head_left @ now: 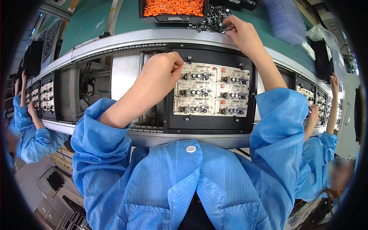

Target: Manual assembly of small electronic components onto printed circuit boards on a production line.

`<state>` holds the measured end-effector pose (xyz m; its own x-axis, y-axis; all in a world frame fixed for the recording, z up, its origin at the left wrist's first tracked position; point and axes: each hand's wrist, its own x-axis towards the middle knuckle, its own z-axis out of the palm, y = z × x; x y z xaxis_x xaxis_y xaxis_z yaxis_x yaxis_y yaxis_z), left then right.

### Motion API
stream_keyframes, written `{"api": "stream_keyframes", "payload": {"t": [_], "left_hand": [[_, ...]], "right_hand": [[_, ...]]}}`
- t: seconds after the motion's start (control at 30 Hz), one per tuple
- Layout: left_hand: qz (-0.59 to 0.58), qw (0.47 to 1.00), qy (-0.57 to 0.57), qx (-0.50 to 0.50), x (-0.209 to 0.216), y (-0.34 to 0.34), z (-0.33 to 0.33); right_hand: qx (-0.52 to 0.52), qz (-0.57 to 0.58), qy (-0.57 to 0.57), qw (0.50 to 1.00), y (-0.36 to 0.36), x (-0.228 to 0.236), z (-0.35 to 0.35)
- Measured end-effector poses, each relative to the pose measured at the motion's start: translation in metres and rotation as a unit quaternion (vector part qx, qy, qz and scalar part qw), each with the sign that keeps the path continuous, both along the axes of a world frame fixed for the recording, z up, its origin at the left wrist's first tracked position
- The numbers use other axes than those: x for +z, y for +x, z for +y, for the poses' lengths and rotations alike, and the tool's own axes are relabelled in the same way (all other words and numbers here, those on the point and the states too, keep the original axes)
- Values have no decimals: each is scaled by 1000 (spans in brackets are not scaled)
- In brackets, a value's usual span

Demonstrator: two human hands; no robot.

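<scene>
Head view: left hand (163, 67) pinches an orange piece (181, 67), fingertips together, at the far left corner of the white circuit-board panel (196, 86); so small a grip could slip. Right hand (245, 35) half-curls at the far metal-parts pile (214, 20), hold unclear; tangled parts could drop.

A blue gridded smock (157, 176) bears a white button (191, 149).

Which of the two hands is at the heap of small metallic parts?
The right hand, at the heap beside the black bin of orange pieces. The left hand is instead at the upper-left corner of the circuit boards.
</scene>
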<state>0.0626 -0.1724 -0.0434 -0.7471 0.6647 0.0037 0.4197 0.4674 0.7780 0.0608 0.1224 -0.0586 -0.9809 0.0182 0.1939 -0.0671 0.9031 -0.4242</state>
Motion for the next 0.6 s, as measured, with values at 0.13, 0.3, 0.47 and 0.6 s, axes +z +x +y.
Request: {"api": "stream_keyframes", "payload": {"t": [0.13,0.3,0.47,0.6], "left_hand": [[60,998,-15,-26,-5,-1,2],[112,991,-44,-54,-4,-2,8],[149,986,-48,-62,-9,-5,12],[140,986,-75,-58,-8,-6,13]], "right_hand": [[-15,-33,-28,999,-6,3,1],[-54,-47,-67,995,4,11,11],[-71,-28,-137,988,24,23,22],[-77,-15,-230,970,51,40,10]]}}
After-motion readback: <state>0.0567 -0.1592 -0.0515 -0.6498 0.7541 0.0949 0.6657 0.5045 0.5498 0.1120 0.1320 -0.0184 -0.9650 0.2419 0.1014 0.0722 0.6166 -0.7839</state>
